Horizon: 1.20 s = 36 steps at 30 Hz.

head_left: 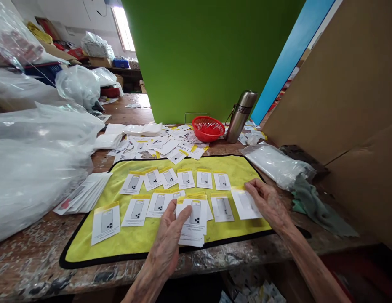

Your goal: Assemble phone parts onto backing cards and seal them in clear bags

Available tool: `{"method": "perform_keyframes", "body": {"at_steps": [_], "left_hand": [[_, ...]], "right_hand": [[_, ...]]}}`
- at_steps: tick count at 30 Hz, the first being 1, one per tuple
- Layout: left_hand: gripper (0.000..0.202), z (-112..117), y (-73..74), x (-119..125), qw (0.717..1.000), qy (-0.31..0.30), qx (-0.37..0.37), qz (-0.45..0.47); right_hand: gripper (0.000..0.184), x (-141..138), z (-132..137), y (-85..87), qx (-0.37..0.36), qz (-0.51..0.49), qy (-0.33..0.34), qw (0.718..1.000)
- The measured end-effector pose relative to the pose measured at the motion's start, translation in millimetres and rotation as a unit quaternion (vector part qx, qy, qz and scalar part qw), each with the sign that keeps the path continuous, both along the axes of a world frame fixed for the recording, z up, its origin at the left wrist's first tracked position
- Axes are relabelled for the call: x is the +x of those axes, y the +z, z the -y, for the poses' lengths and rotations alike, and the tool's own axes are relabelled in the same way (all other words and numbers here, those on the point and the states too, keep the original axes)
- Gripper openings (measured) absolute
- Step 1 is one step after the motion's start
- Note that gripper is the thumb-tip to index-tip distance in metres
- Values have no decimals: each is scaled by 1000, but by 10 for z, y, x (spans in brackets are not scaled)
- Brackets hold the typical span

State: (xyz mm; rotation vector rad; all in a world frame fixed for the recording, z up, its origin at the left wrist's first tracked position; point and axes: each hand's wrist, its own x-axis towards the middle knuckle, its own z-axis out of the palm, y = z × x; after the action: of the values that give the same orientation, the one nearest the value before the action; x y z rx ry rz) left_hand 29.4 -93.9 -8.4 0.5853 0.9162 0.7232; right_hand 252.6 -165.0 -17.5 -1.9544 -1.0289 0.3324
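Note:
My left hand (169,237) is closed on a small stack of printed cards (192,229), its thumb lying across the top one. Each card is white with a yellow strip and a picture of a phone back. At the right, my right hand (267,202) pinches a single card (243,204) by its upper right part, over the right side of a yellow cloth (129,244) with black edging. More such cards lie face up on the cloth in two rough rows, among them one card (105,223) at the left end. Cards behind the stack are partly hidden.
Behind the cloth are a heap of loose cards (166,145), a red plastic basket (208,129) and a steel flask (241,118). Large plastic bags (41,168) fill the left. A clear plastic packet (274,164) and a grey-green rag (318,206) lie at the right, beside cardboard (347,97).

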Motion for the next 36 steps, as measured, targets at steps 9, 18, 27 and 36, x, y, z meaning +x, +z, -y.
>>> {"method": "perform_keyframes", "body": {"at_steps": [9,18,27,36], "left_hand": [[57,59,11,12,1000,-18,-3,19],[69,107,-33,165,1000,25,-11,-9],[41,-279,265,-6,988,-29,151,18],[12,-1593,280,352,949,11,208,-238]], "right_hand": [[40,-30,163,-301,-48,331,-26,942],[42,-864,-2,-82,-40,-59,115,991],[46,-726,-593,211,0,-133,248,960],[29,792,-982,-185,46,48,-14,998]]}}
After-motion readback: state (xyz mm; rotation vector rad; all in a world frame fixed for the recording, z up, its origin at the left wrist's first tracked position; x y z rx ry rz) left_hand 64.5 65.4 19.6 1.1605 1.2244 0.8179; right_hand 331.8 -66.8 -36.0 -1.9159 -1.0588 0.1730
